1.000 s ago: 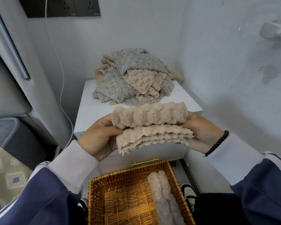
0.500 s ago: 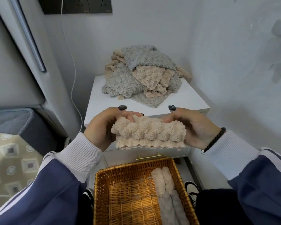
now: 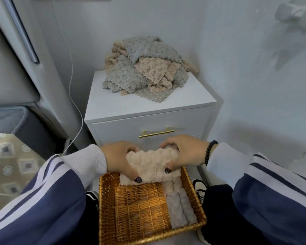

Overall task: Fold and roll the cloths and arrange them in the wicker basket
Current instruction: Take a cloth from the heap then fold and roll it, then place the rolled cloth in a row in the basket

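Beige cloth roll (image 3: 151,165), gripped both ends, at far end of wicker basket (image 3: 106,200).
L hand (image 3: 119,160) + R hand (image 3: 183,154) pinch it; now lowered from chest height w/ tail rolled in. Rolled cloths (image 3: 181,207) along R wall.

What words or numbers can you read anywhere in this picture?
None: no word, number or label can be read.
The patterned fabric at the left shows only squares and circles, no letters.
The wicker basket, the rolled cloth in both hands and the white cabinet carry no writing.
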Demonstrator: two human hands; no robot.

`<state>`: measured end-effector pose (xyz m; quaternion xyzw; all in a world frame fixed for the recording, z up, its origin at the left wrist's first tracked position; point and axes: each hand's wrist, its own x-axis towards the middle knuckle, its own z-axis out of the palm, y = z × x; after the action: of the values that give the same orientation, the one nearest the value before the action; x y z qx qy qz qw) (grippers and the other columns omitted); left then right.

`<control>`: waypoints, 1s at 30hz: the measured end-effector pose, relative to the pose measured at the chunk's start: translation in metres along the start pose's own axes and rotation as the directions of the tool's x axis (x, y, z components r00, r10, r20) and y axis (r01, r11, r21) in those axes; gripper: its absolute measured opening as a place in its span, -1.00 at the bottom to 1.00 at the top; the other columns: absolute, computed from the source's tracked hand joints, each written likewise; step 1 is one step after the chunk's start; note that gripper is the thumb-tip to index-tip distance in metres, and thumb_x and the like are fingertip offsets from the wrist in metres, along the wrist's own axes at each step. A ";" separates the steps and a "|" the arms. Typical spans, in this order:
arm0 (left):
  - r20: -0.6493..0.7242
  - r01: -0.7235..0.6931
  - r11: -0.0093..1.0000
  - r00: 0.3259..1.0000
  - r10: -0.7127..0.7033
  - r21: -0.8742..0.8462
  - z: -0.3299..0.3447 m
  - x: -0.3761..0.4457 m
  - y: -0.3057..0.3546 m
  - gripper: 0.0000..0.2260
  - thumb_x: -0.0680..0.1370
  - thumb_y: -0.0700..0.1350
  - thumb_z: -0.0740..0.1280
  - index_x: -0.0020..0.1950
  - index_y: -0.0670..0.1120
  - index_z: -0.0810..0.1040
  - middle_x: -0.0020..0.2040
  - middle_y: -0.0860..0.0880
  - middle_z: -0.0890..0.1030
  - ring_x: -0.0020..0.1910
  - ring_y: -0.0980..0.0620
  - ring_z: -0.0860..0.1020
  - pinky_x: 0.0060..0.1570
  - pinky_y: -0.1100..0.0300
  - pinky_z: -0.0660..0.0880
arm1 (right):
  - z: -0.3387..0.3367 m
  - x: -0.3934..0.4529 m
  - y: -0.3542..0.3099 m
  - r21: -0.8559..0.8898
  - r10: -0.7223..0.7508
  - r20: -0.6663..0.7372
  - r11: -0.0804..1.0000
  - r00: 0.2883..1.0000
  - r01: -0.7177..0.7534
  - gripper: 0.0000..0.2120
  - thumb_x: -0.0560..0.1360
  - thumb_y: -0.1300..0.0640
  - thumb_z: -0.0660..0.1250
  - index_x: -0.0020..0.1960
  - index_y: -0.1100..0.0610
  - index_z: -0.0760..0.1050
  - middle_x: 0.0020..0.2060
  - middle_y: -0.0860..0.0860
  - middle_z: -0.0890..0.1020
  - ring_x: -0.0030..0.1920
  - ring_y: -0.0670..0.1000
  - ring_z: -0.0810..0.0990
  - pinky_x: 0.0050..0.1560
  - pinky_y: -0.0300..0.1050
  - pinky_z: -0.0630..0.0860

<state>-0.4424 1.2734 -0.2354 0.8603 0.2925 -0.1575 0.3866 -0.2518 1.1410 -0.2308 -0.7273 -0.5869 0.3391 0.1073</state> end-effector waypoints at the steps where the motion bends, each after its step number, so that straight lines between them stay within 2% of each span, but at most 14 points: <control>1: 0.026 0.028 0.997 0.999 -0.030 0.077 0.004 0.005 -0.001 -0.50 0.11 0.08 0.62 -0.03 0.12 0.53 -0.02 0.10 0.64 0.01 0.06 0.60 0.10 0.08 0.56 | 0.009 0.001 0.002 -0.045 0.012 0.022 0.999 1.000 -0.011 -0.45 0.32 0.02 0.56 0.26 0.05 0.49 0.12 -0.03 0.60 0.08 -0.03 0.56 0.14 -0.07 0.52; 3: 0.048 0.065 0.985 0.996 -0.073 0.162 0.012 0.017 -0.004 -0.57 0.24 -0.02 0.61 0.02 0.11 0.54 -0.02 0.09 0.64 0.01 0.05 0.60 0.10 0.08 0.56 | 0.027 0.004 0.008 -0.049 0.044 0.053 0.998 0.998 -0.042 -0.59 0.35 0.04 0.53 0.17 0.09 0.56 0.03 -0.02 0.64 0.01 0.01 0.59 0.04 -0.10 0.54; 6: 0.027 0.101 0.980 0.994 -0.107 0.172 0.020 0.032 -0.009 -0.62 0.30 -0.10 0.58 0.02 0.07 0.52 -0.12 0.12 0.60 -0.04 0.06 0.57 0.00 0.17 0.54 | 0.047 0.009 0.021 -0.004 0.085 0.014 0.996 0.996 -0.085 -0.75 0.36 0.05 0.52 0.00 0.04 0.58 -0.12 -0.08 0.61 -0.07 -0.02 0.57 -0.09 -0.17 0.49; 9: -0.006 0.127 0.980 0.992 -0.128 0.152 0.034 0.048 -0.018 -0.63 0.33 -0.16 0.54 0.08 0.00 0.54 -0.05 0.04 0.61 -0.03 0.03 0.57 -0.01 0.16 0.52 | 0.068 0.018 0.039 0.048 0.163 -0.011 0.986 0.987 -0.162 -0.78 0.35 0.06 0.51 -0.08 0.00 0.52 -0.12 -0.06 0.59 -0.06 -0.01 0.57 -0.12 -0.17 0.49; 13: -0.047 0.138 0.969 0.990 -0.131 0.204 0.054 0.070 -0.034 -0.63 0.37 -0.14 0.52 0.12 -0.03 0.52 0.00 0.00 0.58 -0.01 0.01 0.54 -0.02 0.16 0.49 | 0.098 0.029 0.058 0.132 0.263 -0.002 0.956 0.965 -0.260 -0.75 0.39 0.06 0.45 0.01 0.03 0.47 -0.01 -0.01 0.56 0.05 0.03 0.54 -0.03 -0.14 0.50; 18: -0.125 0.178 0.955 0.981 -0.152 0.238 0.076 0.095 -0.061 -0.72 0.43 -0.15 0.44 0.11 -0.03 0.50 0.06 -0.06 0.61 0.03 -0.06 0.57 0.02 0.09 0.53 | 0.144 0.055 0.066 0.155 0.372 -0.091 0.922 0.924 -0.356 -0.48 0.31 -0.14 0.39 0.20 0.01 0.38 0.17 0.04 0.34 0.19 0.15 0.47 0.22 0.00 0.47; 20: -0.142 0.190 0.948 0.977 -0.158 0.256 0.086 0.105 -0.074 -0.72 0.43 -0.15 0.41 0.11 0.00 0.51 0.05 -0.04 0.61 0.01 -0.05 0.57 0.00 0.09 0.54 | 0.158 0.061 0.066 0.195 0.389 -0.051 0.907 0.920 -0.373 -0.50 0.40 -0.03 0.37 0.30 0.03 0.36 0.22 0.06 0.35 0.23 0.16 0.44 0.23 -0.01 0.46; 21: -0.144 0.199 0.947 0.975 -0.166 0.253 0.091 0.110 -0.079 -0.72 0.43 -0.15 0.40 0.12 0.01 0.51 0.04 -0.03 0.61 0.00 -0.04 0.57 0.00 0.09 0.54 | 0.163 0.063 0.068 0.219 0.396 -0.001 0.896 0.918 -0.386 -0.55 0.46 0.04 0.34 0.31 0.06 0.36 0.20 0.09 0.41 0.20 0.16 0.46 0.19 -0.04 0.47; 23: -0.140 0.212 0.946 0.973 -0.182 0.243 0.100 0.118 -0.089 -0.71 0.43 -0.17 0.37 0.12 0.03 0.51 0.03 -0.01 0.60 -0.01 -0.04 0.57 -0.01 0.09 0.55 | 0.171 0.066 0.073 0.240 0.442 0.040 0.867 0.896 -0.438 -0.67 0.50 0.08 0.30 0.24 0.10 0.39 0.02 0.06 0.47 0.10 0.14 0.50 0.05 -0.11 0.48; 25: -0.129 0.226 0.951 0.971 -0.202 0.212 0.109 0.130 -0.099 -0.73 0.44 -0.19 0.33 0.11 0.04 0.49 0.00 0.00 0.59 -0.03 -0.04 0.56 -0.01 0.07 0.55 | 0.180 0.074 0.079 0.261 0.486 0.048 0.837 0.873 -0.480 -0.74 0.50 0.08 0.28 0.17 0.10 0.39 -0.16 -0.01 0.39 0.04 0.13 0.52 -0.01 -0.13 0.47; 28: -0.120 0.256 0.955 0.964 -0.239 0.151 0.121 0.148 -0.112 -0.71 0.46 -0.23 0.30 0.13 0.05 0.47 0.00 0.00 0.58 -0.03 -0.03 0.56 -0.02 0.06 0.56 | 0.197 0.091 0.084 0.337 0.542 0.070 0.777 0.837 -0.531 -0.77 0.38 0.03 0.27 0.03 -0.02 0.39 -0.13 0.02 0.53 -0.09 0.16 0.61 -0.05 0.06 0.61; 30: -0.121 0.276 0.955 0.957 -0.264 0.105 0.128 0.158 -0.120 -0.68 0.47 -0.24 0.28 0.18 0.04 0.47 0.05 -0.01 0.57 0.00 -0.04 0.56 0.00 0.05 0.56 | 0.214 0.104 0.097 0.381 0.563 0.089 0.743 0.821 -0.550 -0.78 0.33 0.04 0.27 -0.04 -0.07 0.36 -0.13 0.06 0.58 -0.20 0.16 0.64 -0.22 0.10 0.65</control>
<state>-0.4005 1.3004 -0.4663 0.8412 0.4173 -0.1806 0.2926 -0.3003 1.1579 -0.4825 -0.8381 -0.2616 0.4536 0.1532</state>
